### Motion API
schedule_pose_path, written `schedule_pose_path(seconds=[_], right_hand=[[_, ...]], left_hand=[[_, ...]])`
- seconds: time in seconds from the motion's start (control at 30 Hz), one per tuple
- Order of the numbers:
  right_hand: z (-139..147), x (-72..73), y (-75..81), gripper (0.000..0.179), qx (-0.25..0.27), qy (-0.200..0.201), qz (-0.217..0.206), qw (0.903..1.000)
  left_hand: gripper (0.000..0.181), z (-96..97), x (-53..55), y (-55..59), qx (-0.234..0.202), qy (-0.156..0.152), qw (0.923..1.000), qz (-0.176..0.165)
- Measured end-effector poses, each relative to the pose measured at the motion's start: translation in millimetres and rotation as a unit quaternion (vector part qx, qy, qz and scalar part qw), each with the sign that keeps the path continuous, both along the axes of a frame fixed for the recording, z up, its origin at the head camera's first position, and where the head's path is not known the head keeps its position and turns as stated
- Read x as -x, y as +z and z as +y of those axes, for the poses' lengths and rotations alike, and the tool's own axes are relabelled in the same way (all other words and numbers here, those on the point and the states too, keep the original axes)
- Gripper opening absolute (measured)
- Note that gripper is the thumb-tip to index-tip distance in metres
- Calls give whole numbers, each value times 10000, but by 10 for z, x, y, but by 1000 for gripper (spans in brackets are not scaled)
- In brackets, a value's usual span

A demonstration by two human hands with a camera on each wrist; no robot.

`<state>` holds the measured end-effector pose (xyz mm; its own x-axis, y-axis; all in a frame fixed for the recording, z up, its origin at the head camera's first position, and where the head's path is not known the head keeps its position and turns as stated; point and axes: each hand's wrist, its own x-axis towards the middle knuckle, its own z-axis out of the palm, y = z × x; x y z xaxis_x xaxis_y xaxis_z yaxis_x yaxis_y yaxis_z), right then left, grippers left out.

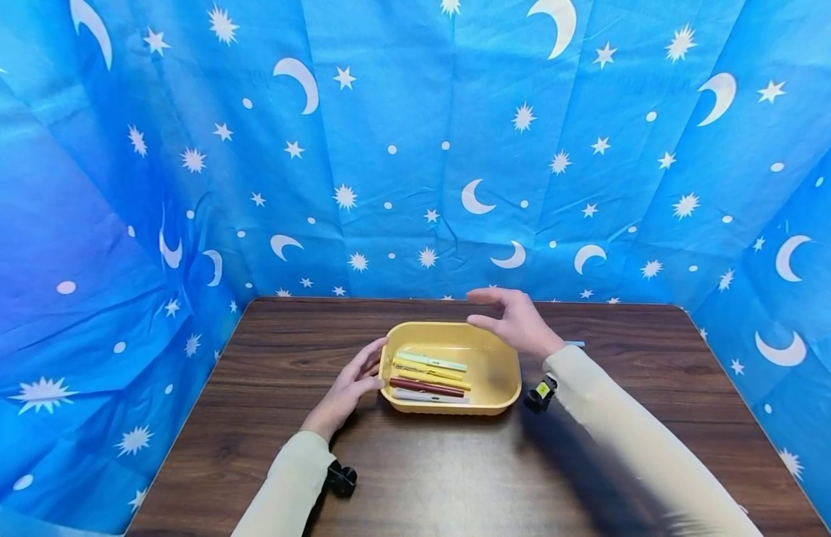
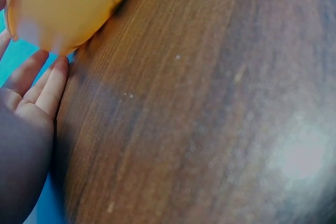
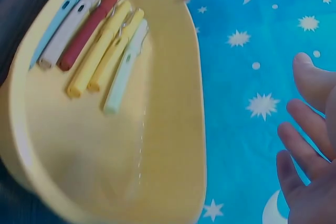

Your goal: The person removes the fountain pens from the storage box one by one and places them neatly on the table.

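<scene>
A yellow plastic basin (image 1: 496, 373) sits on the table with several pens lying side by side at its left end. They include a mint green pen (image 3: 126, 69), two yellow pens, a dark red pen (image 3: 94, 27), a pale grey pen (image 3: 76, 22) and a light blue pen (image 3: 60, 14). My left hand (image 1: 345, 388) holds the basin's left end, thumb at the near corner and index finger at the far one. Raised over the basin's far right side is my right hand (image 1: 516, 321), fingers loosely bent and holding nothing.
A thin light blue object (image 1: 575, 344) lies on the brown wooden table (image 1: 254, 418), mostly hidden behind the right wrist. Blue cloth (image 1: 415, 149) with white moons and stars hangs behind the table and along both sides.
</scene>
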<state>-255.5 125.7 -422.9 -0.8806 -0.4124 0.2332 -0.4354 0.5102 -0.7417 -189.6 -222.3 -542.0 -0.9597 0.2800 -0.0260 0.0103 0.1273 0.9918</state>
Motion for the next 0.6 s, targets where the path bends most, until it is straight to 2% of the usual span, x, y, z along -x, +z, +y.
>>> schedule_pose_path(seconds=[0.37,0.6], right_hand=[[-291,55,-7,44,77,562,-258,9981],[-376,89,-102,45,123,612,-505,9968]], left_hand=[[74,12,10,-2,-55,-6,10000,80],[76,6,13,-14,23,-38,9999,124]])
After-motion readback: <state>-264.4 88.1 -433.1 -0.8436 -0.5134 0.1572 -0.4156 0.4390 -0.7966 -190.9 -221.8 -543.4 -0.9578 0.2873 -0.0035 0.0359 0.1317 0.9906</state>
